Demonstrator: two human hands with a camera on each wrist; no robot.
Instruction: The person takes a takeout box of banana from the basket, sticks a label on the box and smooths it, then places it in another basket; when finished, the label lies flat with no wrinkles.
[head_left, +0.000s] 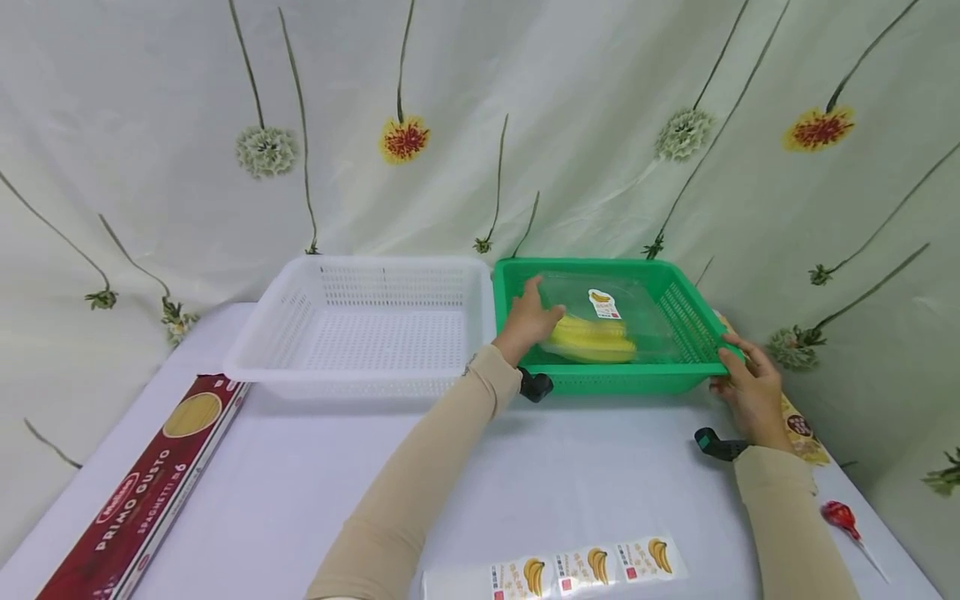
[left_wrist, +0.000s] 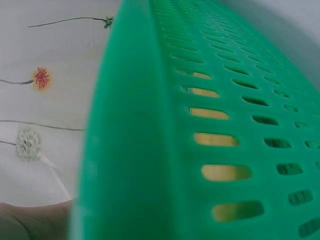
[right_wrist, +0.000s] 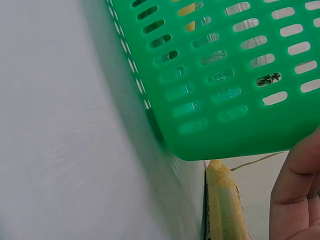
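Observation:
A clear plastic bag of yellow bananas [head_left: 592, 340], with a banana label [head_left: 604, 304] on its front, lies tilted in a green plastic basket [head_left: 600, 379]. My left hand [head_left: 528, 321] reaches over the basket's front left, beside the bag's left edge, thumb and fingers apart; whether it touches the bag is unclear. In the left wrist view, only a bit of that hand [left_wrist: 30, 222] shows past the green rim. At the basket's front right corner, my right hand [head_left: 753, 392] grips the rim between thumb and fingers. The right wrist view shows its fingers [right_wrist: 295, 185] at the corner.
A white basket [head_left: 360, 377] stands left of the green one. A red spaghetti box [head_left: 150, 483] lies at the left. Several banana labels [head_left: 596, 567] on a strip lie in front. A yellow packet [head_left: 802, 433] and a red lollipop [head_left: 840, 517] lie at the right.

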